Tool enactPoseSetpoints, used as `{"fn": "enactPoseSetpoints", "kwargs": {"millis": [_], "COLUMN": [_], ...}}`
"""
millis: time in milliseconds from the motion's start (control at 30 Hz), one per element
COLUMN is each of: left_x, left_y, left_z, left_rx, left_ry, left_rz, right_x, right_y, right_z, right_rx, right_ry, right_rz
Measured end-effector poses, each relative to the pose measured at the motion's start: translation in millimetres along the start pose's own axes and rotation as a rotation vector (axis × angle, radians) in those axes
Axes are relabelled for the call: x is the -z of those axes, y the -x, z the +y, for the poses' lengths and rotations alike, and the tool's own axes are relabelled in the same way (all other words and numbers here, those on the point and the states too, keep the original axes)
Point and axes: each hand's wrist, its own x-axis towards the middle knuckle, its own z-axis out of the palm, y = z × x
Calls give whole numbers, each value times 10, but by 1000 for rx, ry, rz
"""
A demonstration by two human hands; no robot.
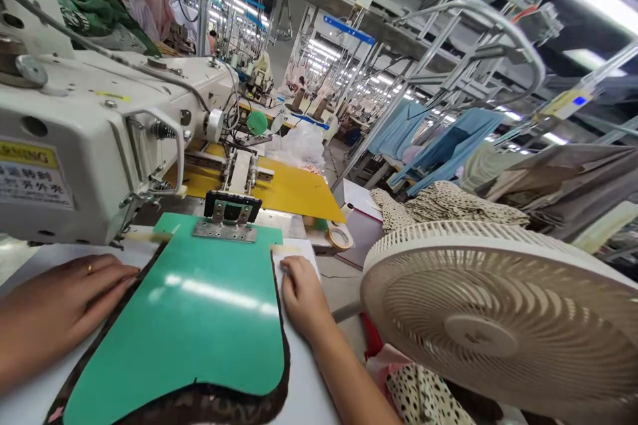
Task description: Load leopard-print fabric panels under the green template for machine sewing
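Note:
A glossy green template plate (199,319) lies flat over dark patterned fabric (199,405), whose edge shows around its sides and bottom. The plate's top is fixed to a metal bracket (224,231). My left hand (74,302), a ring on one finger, rests at the left border with its fingertips on the fabric edge, fingers stretched out and holding nothing. At the right border, my right hand (303,292) has its fingers bent down beside the plate near the fabric edge; whether they pinch anything is hidden.
A white sewing machine head (74,146) stands close at left. The large round fan (483,305) fills the lower right. Behind the bracket lie a yellow plate (299,189) and a tape roll (340,237). Spotted fabric (448,202) is piled beyond the fan.

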Motion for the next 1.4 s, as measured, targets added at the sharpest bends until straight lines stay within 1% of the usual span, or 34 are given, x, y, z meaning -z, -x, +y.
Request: {"fn": "enactPoseSetpoints", "kwargs": {"millis": [67,100,167,200,367,500,600,700,767,867,933,967,1033,1100,1167,1200,1233,1300,1333,1400], "left_x": [139,194,254,262,237,268,325,417,507,664,741,758,738,649,524,462,405,317,283,226], "left_y": [-30,-49,-82,-91,-67,-25,-12,-22,-11,125,323,446,708,950,1143,1217,1276,1358,1385,1418], "left_z": [119,167,223,230,191,231,299,360,400,477,542,576,644,694,706,696,677,623,593,539], "left_rx": [-19,-20,-30,-37,-56,-70,-76,-104,-150,-229,-265,-283,-332,-348,-344,-332,-330,-365,-374,-346], "left_ry": [-20,-39,-81,-96,-106,-119,-125,-114,-89,-48,-2,34,116,147,107,72,38,-17,-27,-2], "left_rz": [-106,-122,-109,-84,-16,13,9,-33,-82,-142,-135,-119,-80,-22,45,85,115,125,119,106], "right_x": [0,-4,-18,-24,-33,-35,-52,-72,-55,64,184,239,306,292,199,137,74,-20,-43,-54], "right_y": [5,8,16,19,22,23,27,7,-20,-9,101,196,455,753,1010,1103,1169,1229,1235,1224], "right_z": [22,35,61,70,78,77,74,93,122,89,-78,-216,-567,-939,-1240,-1346,-1418,-1482,-1490,-1502], "right_rx": [-10,-14,-18,-18,-16,-18,-27,-39,-61,-100,-96,-78,-17,96,187,211,212,186,165,141], "right_ry": [-20,-30,-45,-49,-46,-47,-61,-85,-101,-125,-143,-156,-192,-227,-121,-51,8,66,62,41], "right_rz": [-7,-11,-19,-22,-10,7,22,41,57,70,58,43,-12,-60,-75,-64,-57,-49,-48,-34]}}
